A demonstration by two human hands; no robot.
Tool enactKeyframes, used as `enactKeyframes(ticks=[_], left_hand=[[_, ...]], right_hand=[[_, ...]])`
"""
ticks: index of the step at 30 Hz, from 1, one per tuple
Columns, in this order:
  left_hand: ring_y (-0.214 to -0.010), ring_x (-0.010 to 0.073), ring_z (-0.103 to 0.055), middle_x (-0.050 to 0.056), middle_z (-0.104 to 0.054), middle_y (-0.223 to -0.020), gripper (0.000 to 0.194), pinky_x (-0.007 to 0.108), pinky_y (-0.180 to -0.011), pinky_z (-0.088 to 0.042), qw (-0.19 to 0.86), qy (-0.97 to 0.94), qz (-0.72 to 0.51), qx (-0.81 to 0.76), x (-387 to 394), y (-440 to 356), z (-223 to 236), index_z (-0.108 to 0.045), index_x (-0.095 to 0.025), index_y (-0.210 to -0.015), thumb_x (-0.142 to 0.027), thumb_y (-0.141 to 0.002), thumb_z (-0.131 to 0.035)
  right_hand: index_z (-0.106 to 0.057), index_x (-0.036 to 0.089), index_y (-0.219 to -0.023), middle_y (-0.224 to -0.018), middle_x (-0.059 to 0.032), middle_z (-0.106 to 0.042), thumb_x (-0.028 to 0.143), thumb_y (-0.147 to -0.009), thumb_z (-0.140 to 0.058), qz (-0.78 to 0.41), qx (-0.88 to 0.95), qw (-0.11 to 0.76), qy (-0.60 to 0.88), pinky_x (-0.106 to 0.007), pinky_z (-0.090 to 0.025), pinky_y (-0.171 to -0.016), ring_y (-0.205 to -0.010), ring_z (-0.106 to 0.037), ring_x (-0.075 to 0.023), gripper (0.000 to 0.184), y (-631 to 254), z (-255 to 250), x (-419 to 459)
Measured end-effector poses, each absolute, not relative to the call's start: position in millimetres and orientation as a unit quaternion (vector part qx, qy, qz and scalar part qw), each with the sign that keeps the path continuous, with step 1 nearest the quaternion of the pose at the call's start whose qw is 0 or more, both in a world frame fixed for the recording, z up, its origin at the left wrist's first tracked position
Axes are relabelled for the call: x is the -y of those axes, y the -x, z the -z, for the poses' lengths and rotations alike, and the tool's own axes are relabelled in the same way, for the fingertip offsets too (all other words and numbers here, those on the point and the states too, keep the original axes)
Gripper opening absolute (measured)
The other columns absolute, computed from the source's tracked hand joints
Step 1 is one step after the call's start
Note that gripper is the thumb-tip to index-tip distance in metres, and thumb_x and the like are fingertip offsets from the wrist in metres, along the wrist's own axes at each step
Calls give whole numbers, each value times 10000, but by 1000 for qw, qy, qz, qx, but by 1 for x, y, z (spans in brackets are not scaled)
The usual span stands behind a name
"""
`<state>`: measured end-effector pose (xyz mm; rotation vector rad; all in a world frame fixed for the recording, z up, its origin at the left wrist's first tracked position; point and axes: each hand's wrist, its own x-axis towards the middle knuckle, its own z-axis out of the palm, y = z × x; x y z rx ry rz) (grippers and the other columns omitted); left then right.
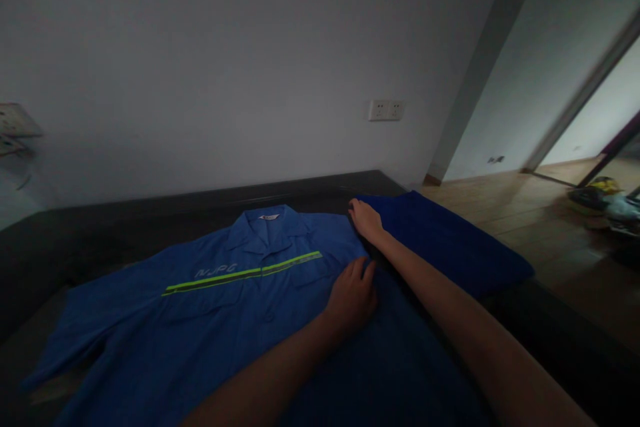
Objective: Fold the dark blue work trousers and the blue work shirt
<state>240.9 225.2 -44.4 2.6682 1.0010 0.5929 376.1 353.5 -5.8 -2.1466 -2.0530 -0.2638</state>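
A blue short-sleeved work shirt [210, 320] lies front up, its collar toward the wall. A yellow-green and grey reflective stripe crosses its chest beside pale lettering. My left hand [353, 293] is closed at the shirt's right side, below the shoulder, with fingertips pinching the fabric. Farther up, my right hand [366, 219] has its fingers curled at the outer edge of the same shoulder, holding the cloth there. My forearm and hands hide part of that side. Just right of my right hand lies a darker blue folded cloth [450, 240].
The dark, glossy surface [325, 188] under the clothes borders a pale wall [225, 80]. A double socket [386, 110] is on that wall, and more sockets [15, 121] are at far left. Beyond the right edge are a wooden floor [500, 207] and a pile of bags [607, 203].
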Motion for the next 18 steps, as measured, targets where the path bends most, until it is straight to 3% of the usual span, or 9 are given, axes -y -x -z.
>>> enactKeyframes(ticks=[5,12,18], left_hand=[[-1280,262,-414,174,-402,-1405,556,364,-1065,-378,129,-904,-208,-350,-227,-240,47,-328,-82,-1374,-211,-842,-429],[-1301,287,-397,190,-471,-1363,462,449,-1120,-274,62,-900,-207,-378,-239,-234,54,-456,-61,-1277,-241,-853,-428],[-1347,287,-326,221,-377,-1430,558,420,-1126,-271,74,-902,-156,-395,-238,-235,56,-384,5,-1354,-291,-882,-404]], right_hand=[[-571,168,-1125,-1119,-101,-638,221,-967,-312,72,696,79,710,-244,-445,-802,-992,-616,-168,308,-364,-4,-342],[-682,126,-902,-954,-168,-698,347,-931,-429,70,691,11,720,-295,-481,-694,-892,-669,-257,337,-368,2,-285],[-605,113,-1033,-889,-175,-715,330,-934,-439,87,694,-23,715,-319,-477,-716,-832,-692,-257,291,-372,20,-260]])
